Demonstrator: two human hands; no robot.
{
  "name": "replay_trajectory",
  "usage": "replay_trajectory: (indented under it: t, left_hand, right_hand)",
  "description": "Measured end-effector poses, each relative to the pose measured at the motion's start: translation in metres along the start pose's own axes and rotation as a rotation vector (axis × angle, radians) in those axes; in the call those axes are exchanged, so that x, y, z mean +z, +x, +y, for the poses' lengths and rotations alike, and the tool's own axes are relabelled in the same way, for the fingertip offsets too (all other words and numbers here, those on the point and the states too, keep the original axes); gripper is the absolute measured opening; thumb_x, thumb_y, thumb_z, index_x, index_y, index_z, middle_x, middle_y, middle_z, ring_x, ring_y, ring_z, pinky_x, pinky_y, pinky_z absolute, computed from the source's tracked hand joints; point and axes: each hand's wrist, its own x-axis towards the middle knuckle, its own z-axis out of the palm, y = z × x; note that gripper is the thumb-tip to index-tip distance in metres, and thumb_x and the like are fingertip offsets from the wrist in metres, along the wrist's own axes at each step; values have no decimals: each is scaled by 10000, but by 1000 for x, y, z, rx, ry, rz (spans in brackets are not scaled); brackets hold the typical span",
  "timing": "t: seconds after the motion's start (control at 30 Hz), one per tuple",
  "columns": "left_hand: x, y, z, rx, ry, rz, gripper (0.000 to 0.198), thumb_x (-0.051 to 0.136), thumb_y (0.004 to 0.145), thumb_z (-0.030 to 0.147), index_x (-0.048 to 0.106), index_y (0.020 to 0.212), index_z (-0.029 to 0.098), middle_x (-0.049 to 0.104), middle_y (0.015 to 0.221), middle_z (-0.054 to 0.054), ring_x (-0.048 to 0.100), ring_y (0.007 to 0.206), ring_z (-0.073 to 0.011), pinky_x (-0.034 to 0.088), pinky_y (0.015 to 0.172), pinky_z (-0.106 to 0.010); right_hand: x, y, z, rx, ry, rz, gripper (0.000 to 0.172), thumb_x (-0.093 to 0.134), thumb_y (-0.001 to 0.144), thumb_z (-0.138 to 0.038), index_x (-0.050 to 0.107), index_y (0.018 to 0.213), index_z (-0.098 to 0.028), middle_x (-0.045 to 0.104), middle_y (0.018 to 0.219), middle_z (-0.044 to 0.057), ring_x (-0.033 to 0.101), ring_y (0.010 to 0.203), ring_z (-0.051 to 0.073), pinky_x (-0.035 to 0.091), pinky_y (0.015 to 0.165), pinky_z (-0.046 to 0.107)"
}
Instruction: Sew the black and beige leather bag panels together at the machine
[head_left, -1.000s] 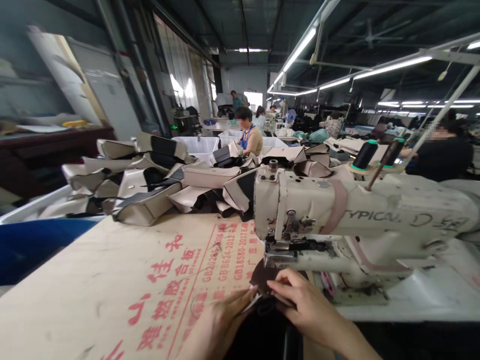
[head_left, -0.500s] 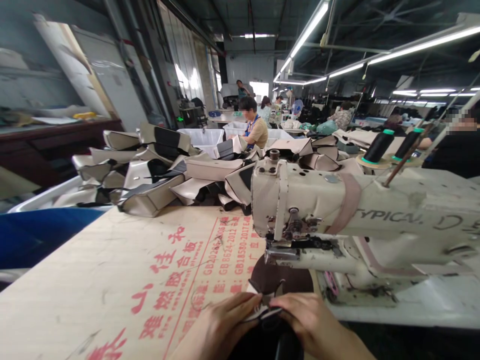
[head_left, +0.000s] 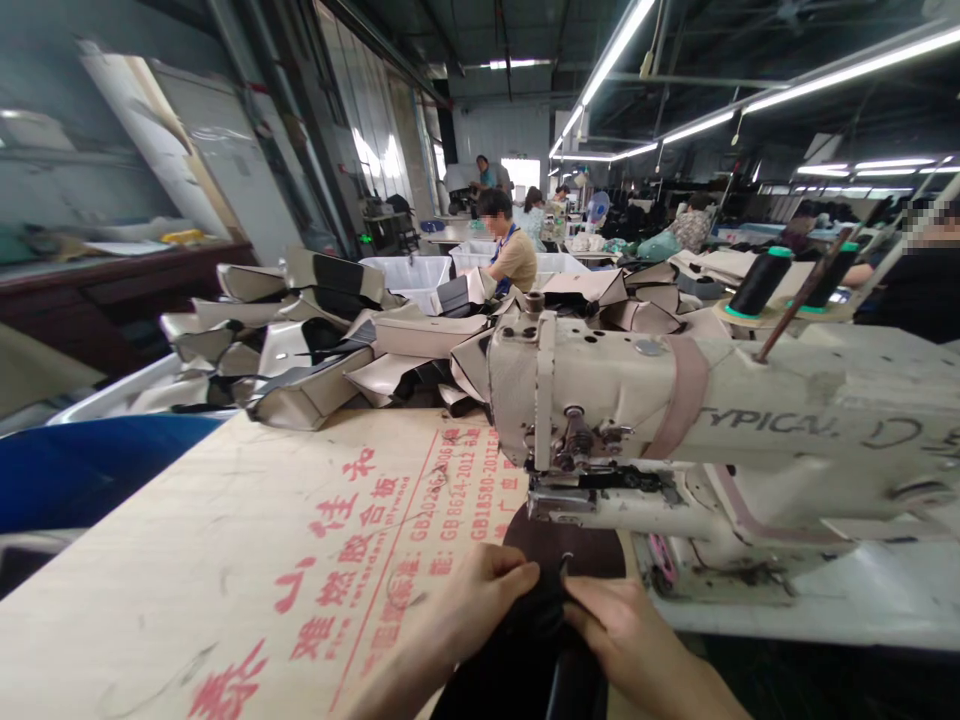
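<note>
My left hand (head_left: 469, 605) and my right hand (head_left: 622, 625) meet at the bottom centre, both pinched closed on a piece of black fabric (head_left: 536, 640) between them. The fabric bunches up at my fingertips and hangs down toward me. Just beyond it a dark brown round piece (head_left: 592, 550) lies under the head of a cream sewing machine (head_left: 675, 420) marked TYPICAL. The needle area is partly hidden by the machine's head.
A plywood board (head_left: 247, 540) with red printed characters covers the table. Beige and black sewn covers (head_left: 315, 340) are piled at its far edge. Black thread cones (head_left: 761, 283) stand behind the machine. Several people sit at stations further back. A blue bin (head_left: 82, 465) sits at left.
Both hands have drawn the black fabric together; the white edge seen between the fingers earlier is now hidden. My left hand has risen toward the machine. The camera shifted slightly.
</note>
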Motion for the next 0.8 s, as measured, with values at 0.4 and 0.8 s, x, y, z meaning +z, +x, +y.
replay_trajectory:
  t: [0.4,0.8]
  left_hand:
    - [13,7,-2,18,-48,63,372,437,771,486,401,569,175,326,534,60,317,513,-90,213,457,-214]
    - [46,-31,-51,582,532,549,418,349,858,102,495,1230,222,627,880,-30,579,797,-134,467,779,-222]
  right_hand:
    - [-15,5,-6,-101,-281,-40,243,300,925,-150,466,1097,-193,550,977,48,500,899,188,426,769,301]
    - [-2,-1,-1,-79,-197,69,219,294,933,-171,462,1070,-200,540,934,44,488,872,183,393,768,304]
